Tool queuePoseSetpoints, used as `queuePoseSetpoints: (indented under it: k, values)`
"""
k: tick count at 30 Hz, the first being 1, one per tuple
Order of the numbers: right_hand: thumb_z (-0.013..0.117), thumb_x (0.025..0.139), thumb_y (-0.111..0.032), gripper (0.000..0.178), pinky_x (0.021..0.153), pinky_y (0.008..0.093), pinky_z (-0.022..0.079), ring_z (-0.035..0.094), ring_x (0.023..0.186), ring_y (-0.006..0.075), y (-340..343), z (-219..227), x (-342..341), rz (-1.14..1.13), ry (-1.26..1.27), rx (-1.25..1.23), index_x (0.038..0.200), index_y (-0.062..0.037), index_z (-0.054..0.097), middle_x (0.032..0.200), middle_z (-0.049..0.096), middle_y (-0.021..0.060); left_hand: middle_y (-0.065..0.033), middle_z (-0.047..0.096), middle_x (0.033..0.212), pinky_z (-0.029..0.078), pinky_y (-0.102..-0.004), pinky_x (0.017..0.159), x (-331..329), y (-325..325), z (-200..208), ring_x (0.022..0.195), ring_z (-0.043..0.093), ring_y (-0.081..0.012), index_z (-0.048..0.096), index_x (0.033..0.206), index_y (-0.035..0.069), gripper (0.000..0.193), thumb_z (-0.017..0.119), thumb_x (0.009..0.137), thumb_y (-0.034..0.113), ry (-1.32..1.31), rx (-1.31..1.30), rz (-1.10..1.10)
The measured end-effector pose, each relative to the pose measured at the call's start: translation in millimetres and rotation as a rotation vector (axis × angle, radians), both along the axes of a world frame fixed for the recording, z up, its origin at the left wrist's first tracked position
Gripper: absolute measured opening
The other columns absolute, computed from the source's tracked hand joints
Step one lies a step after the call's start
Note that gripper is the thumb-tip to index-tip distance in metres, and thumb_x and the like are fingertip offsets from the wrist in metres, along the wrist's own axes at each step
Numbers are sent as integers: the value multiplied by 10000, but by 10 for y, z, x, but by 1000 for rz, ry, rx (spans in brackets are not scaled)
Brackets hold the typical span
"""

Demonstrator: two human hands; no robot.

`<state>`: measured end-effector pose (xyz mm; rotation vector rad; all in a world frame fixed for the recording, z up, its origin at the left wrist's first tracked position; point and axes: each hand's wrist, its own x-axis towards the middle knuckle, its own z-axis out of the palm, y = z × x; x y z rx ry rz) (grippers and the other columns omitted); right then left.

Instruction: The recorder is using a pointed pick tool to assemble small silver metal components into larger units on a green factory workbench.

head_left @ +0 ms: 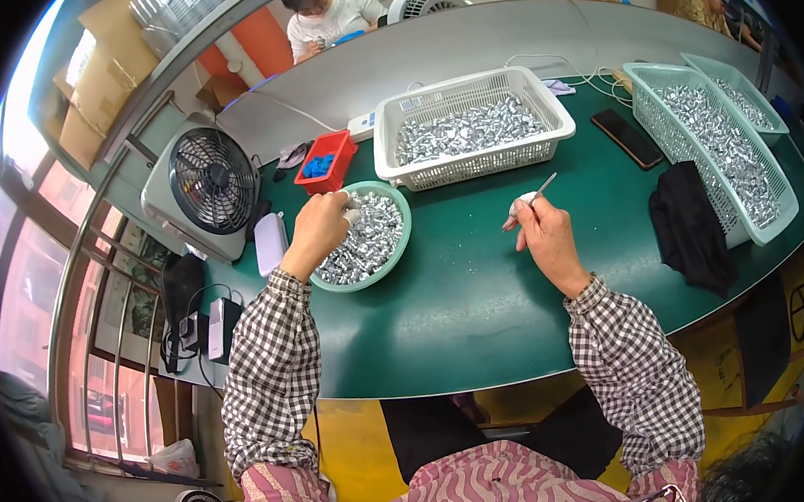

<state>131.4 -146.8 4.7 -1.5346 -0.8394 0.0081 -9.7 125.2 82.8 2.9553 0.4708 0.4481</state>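
My left hand [320, 230] is over the left side of a round green basin [405, 242] full of small silver metal parts [369, 242]. Its fingers are curled together, with white coverings on the tips; whatever they may pinch is hidden. Out over the green table, my right hand [549, 244] grips a thin metal tool [545, 185] whose slim end points up and to the right. White wrapping shows at these fingertips too. Both forearms wear black-and-white checked sleeves.
A white basket [556, 129] and green baskets [762, 231] hold more silver parts. A red bin [345, 167] with blue pieces, a fan [218, 175], a phone [627, 138] and black cloth [691, 229] surround the workspace. Other people sit beyond the grey partition [499, 38].
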Motion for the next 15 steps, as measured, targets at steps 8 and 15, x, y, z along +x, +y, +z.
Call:
queuePoseSetpoints:
  k: [8, 15]
  values:
    - [457, 926, -166, 258, 391, 229, 389, 514, 424, 103, 25, 2, -15, 1, 4, -5, 780, 37, 522, 686, 624, 98, -165, 604, 815, 448, -418, 690, -25, 68, -317, 787, 578, -324, 589, 820, 42, 119, 617, 712, 83, 55, 229, -19]
    - [458, 926, -161, 251, 391, 224, 389, 514, 425, 102, 17, 21, -18, 0, -9, 0, 787, 38, 524, 685, 621, 97, -174, 594, 808, 449, -428, 687, -10, -101, -242, 798, 576, -337, 571, 791, 26, 126, 570, 667, 6, 117, 303, -30]
